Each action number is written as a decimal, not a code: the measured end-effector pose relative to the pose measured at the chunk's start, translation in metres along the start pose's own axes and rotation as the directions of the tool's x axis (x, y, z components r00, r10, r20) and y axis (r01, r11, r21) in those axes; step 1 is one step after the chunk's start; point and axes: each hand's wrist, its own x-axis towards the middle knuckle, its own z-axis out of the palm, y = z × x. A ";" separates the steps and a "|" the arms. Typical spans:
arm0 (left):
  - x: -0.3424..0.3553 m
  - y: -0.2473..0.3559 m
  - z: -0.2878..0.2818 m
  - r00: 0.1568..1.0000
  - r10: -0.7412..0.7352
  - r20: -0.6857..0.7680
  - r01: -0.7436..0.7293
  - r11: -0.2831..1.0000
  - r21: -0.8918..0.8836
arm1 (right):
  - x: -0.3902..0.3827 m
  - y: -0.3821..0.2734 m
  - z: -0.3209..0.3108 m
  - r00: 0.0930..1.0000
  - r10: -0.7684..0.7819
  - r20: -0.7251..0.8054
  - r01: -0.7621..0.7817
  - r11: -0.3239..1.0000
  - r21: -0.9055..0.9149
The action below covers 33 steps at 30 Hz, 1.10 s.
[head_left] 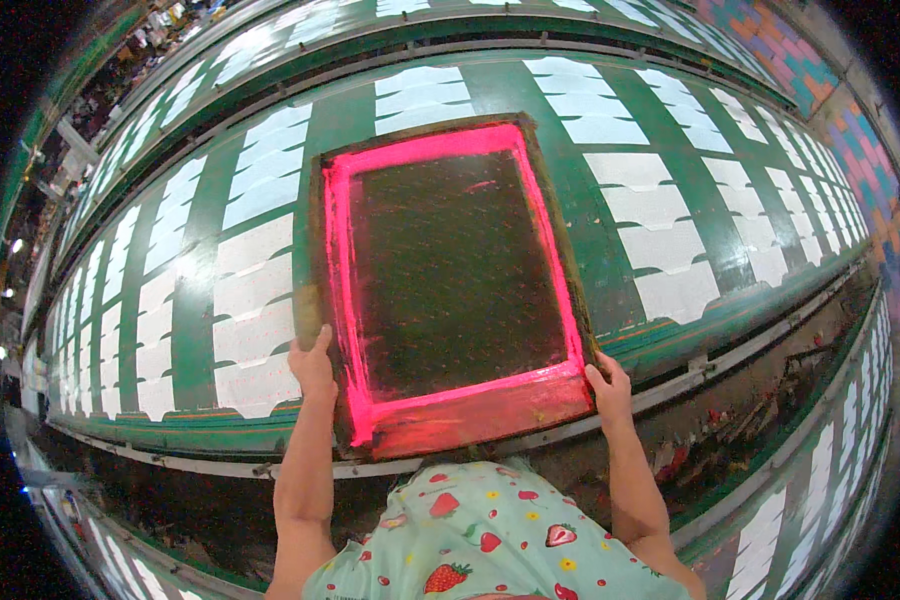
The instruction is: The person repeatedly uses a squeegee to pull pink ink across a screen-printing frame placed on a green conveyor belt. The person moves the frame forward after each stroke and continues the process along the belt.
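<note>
A large rectangular screen-printing frame (pixel 450 270) lies in front of me over the long green table. Its mesh is dark, bordered by bright pink ink, with a wider, duller pink band along the near end. My left hand (pixel 313 362) is closed at the frame's left side, near its lower corner; a blurred yellowish-brown patch, too unclear to name, shows just above it. On the opposite side, my right hand (pixel 608 386) grips the right edge close to the near corner, thumb on top. Whatever lies beneath the frame is hidden.
Rows of white cut pieces (pixel 660 240) lie flat on the green table (pixel 360 115) on both sides of the frame. A metal rail (pixel 685 382) runs along its near edge. Similar tables stand beyond and behind me. Colourful tiled flooring (pixel 850 150) shows at right.
</note>
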 end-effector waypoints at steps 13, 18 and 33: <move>-0.006 -0.009 0.014 0.992 0.081 -0.096 -0.045 0.943 0.331 | -0.042 -0.085 0.009 0.789 -0.545 0.283 0.594 0.561 -0.576; -0.001 -0.013 0.010 0.998 0.054 -0.033 -0.042 0.951 0.307 | -0.087 -0.123 0.058 0.405 -0.509 0.759 0.886 0.422 -0.190; -0.166 0.213 -0.137 -0.312 0.753 0.579 0.357 0.657 -0.664 | -0.083 -0.172 0.139 0.510 -0.382 0.771 0.858 0.289 -0.425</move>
